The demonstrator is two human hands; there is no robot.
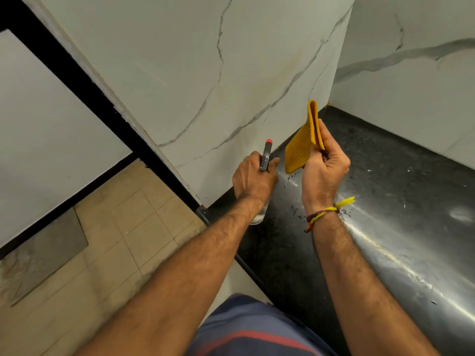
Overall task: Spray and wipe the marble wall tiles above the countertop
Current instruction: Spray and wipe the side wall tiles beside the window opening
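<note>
My left hand (253, 176) grips a spray bottle (266, 156) with a grey head and a red nozzle tip, aimed at the white marble wall tiles (205, 73) with grey veins. The bottle's clear base shows under my wrist. My right hand (323, 170) holds a folded yellow ribbed cloth (303, 142) upright, a short way off the wall. Both hands hover over the left end of the black countertop (385, 201).
A second marble wall (411, 73) meets the first at the corner behind the counter. The glossy counter carries small white specks. To the left a black frame (102, 98) edges the wall, with a beige tiled floor (128, 240) below.
</note>
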